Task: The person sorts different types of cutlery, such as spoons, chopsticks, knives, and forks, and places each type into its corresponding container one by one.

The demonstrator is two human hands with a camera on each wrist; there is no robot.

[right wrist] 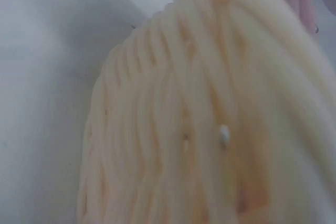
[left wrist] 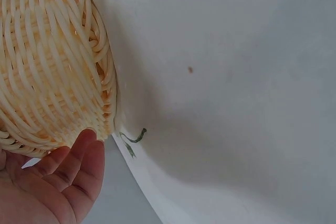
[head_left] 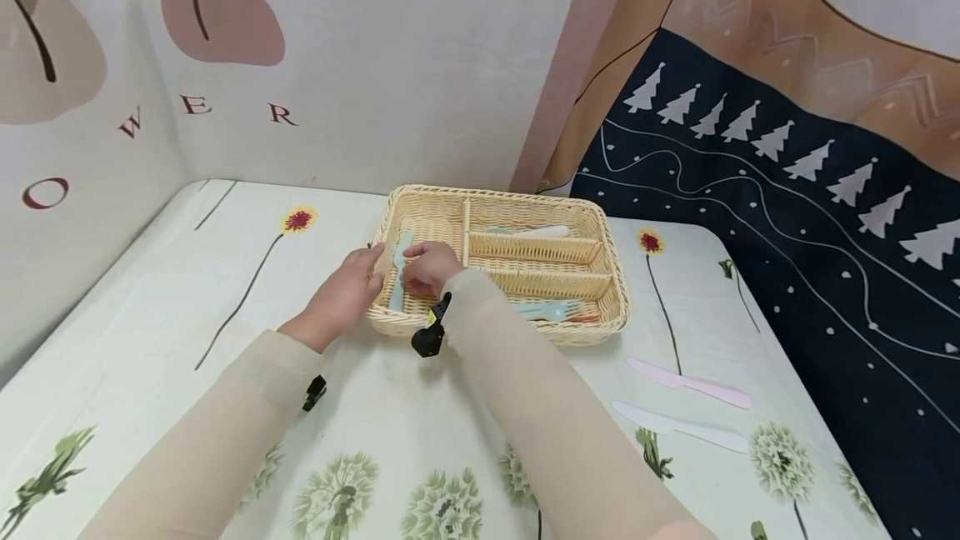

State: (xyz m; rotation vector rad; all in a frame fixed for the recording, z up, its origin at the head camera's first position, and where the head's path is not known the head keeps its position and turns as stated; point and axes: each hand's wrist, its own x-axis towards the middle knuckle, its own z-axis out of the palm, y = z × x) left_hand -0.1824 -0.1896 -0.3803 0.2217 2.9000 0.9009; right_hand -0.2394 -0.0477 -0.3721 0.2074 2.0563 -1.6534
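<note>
A wicker basket (head_left: pixel 615 290) with compartments stands toward the back of the table. My left hand (head_left: pixel 347 286) is at its left rim, and in the left wrist view the extended fingers (left wrist: pixel 92 166) touch the outer weave. My right hand (head_left: pixel 433 267) reaches into the left compartment, its bent fingertips at the middle of a light blue knife (head_left: pixel 397 297). This knife lies lengthwise along the compartment's left side. The right wrist view shows mainly the basket's blurred outer wall (right wrist: pixel 152 98), which hides the right fingers.
Light blue forks (head_left: pixel 555 311) and an orange piece (head_left: pixel 585 318) lie in the front right compartment. The back compartment holds a white handle (head_left: pixel 546 232). On the table right of the basket are a pink knife (head_left: pixel 690 382) and a white knife (head_left: pixel 678 426).
</note>
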